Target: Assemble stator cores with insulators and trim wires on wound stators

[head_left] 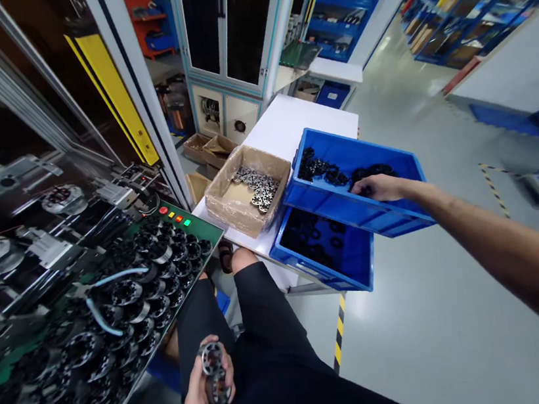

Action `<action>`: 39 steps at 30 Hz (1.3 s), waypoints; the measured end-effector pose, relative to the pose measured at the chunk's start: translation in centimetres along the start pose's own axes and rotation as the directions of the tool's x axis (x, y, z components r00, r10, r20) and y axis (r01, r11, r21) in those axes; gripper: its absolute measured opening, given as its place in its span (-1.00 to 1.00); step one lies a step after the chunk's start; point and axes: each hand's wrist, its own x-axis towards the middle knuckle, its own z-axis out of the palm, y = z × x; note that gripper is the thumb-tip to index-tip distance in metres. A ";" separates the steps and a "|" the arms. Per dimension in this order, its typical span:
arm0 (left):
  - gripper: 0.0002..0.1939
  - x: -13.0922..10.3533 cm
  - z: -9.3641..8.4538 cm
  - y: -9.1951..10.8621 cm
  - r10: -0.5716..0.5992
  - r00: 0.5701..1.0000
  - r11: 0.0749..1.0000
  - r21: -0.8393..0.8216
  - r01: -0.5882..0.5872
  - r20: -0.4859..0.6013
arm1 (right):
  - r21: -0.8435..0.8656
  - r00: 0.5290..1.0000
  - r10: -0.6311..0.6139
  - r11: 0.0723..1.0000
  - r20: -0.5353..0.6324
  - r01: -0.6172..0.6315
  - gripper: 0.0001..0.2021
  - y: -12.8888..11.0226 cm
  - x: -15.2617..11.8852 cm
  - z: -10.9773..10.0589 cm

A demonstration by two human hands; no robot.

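Note:
My left hand (205, 389) is closed around two metal stator cores (212, 358), held one beside the other above my lap. To the right, my right hand (381, 187) reaches into the upper blue bin (365, 210), its fingers bent down at black plastic parts (321, 170) lying inside. Whatever is between those fingertips is too hidden to make out. Left of the bins stands a plastic-lined cardboard box (234, 217) with bare metal stator cores (258, 183) in it. A lower blue bin (357, 263) holds dark ring-shaped parts (309, 234).
On my left, a green machine table (214, 230) carries many black-lined stators (127, 292), blue-handled pliers (95, 306) and lit buttons (172, 215). A yellow guard bar (112, 97) rises behind it. The white table (302, 115) supports the box and bins.

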 end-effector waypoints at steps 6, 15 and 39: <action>-0.51 0.6 4.3 1.6 0.017 0.979 1.000 -0.001 -0.017 0.201 | 0.032 0.957 0.112 0.994 -0.267 -0.107 -0.58 2.9 -2.3 0.7; -0.51 0.6 7.6 4.0 0.130 0.864 0.989 0.002 -0.150 0.486 | 0.274 0.781 0.127 0.960 -0.612 0.059 -0.78 1.8 -4.6 1.2; -0.34 -8.4 13.4 2.4 0.377 0.832 0.895 0.070 -0.440 0.408 | 0.425 0.462 -0.563 0.206 -0.686 0.882 -0.75 -22.7 -24.5 14.9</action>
